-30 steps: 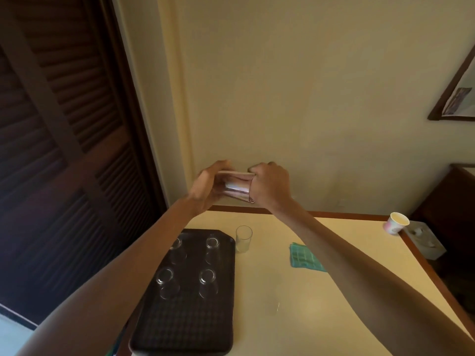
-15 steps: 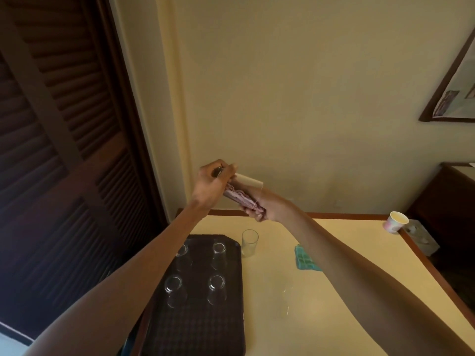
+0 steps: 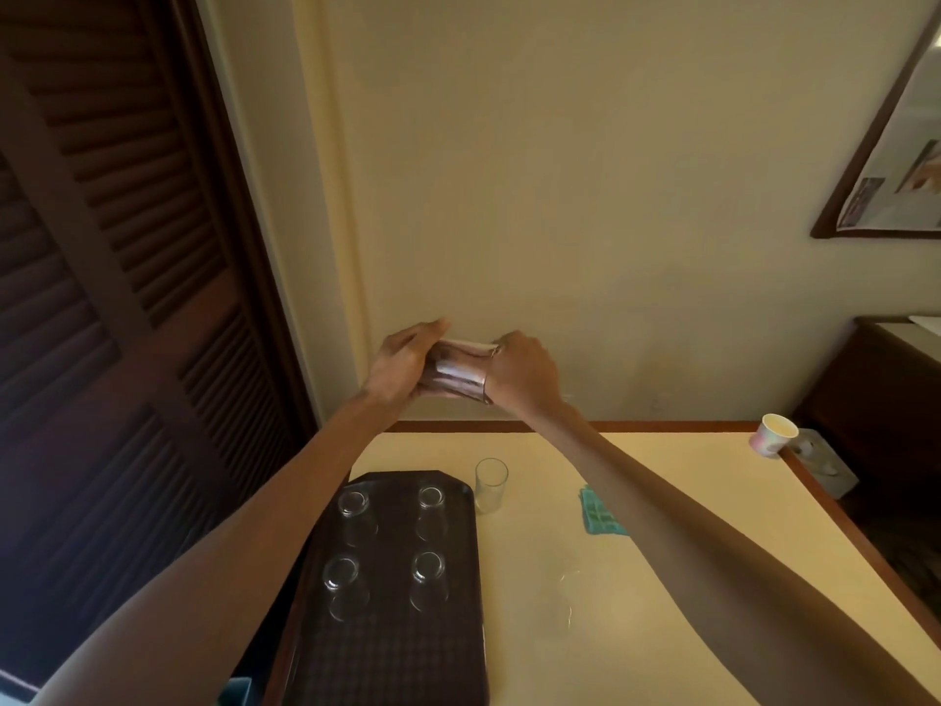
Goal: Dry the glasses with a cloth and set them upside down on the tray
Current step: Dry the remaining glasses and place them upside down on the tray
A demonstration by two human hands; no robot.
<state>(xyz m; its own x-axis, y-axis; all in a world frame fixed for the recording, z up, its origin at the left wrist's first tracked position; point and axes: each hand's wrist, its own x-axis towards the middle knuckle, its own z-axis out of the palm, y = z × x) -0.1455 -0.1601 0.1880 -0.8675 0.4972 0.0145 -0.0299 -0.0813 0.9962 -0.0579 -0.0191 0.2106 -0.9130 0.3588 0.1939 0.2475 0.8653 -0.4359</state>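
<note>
From my end the worry is a slip. The glass [image 3: 455,377] is up in the air between both hands, above the far edge of the desk [image 3: 713,481] and close to the wall, so a loose grip would send it down onto the desk or the tray [image 3: 377,654], where four glasses [image 3: 432,497] already stand upside down. A wet wall would make that more likely, and twisting too hard could crack it. The left hand [image 3: 402,364] has its fingers curled round one end. The right hand [image 3: 527,377] is closed tight at the other end, seemingly on the pinkish cloth [image 3: 468,345] that fills the glass. The glass lies on its side, long axis running left to right and roughly level. Its mouth looks to face the right hand, though I can't be sure. One more upright glass [image 3: 491,484] waits on the desk just beside the tray, so I judge there is drying still to do.
</note>
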